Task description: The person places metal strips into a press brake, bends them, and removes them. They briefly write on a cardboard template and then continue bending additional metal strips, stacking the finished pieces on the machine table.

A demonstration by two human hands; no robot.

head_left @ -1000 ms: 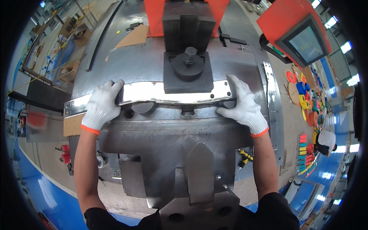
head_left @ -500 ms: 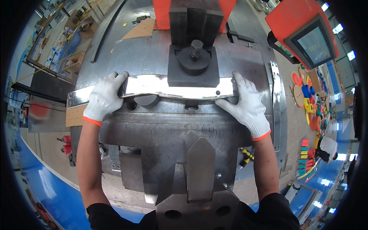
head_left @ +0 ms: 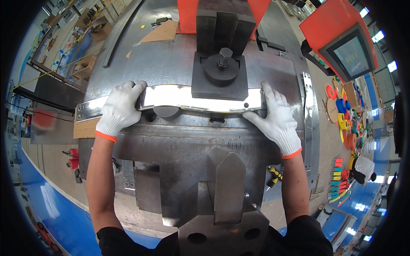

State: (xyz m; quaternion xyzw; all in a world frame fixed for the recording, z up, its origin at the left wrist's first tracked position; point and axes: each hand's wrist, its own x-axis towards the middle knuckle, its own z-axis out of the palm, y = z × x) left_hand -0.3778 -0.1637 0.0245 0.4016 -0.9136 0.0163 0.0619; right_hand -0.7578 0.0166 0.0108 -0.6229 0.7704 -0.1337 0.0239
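The left hand (head_left: 118, 110), in a white knit glove with an orange cuff, is being closed over the left part of a long shiny metal strip (head_left: 179, 97); its fingers (head_left: 130, 87) are being curled over the far edge while the palm is being pressed on the top face. The right hand (head_left: 276, 119), gloved the same way, is being laid against the strip's right end, with its fingers (head_left: 268, 91) spread along that end rather than wrapped round it, so a full clamp there cannot be told.

The strip is being held flat on the grey steel press bed (head_left: 171, 64), its long axis running left to right across the person, square to both forearms. It is lying just ahead of both hands, and its bare left end is sticking out past the left hand. The middle of the strip is being covered by the dark tooling block (head_left: 220, 81) with its bolt head, which is sitting between the two hands. Both hands are being kept about equally near; the left one is holding the firmer grip. Nearer the body, a pointed steel wedge (head_left: 228, 183) is aimed toward the strip's middle.
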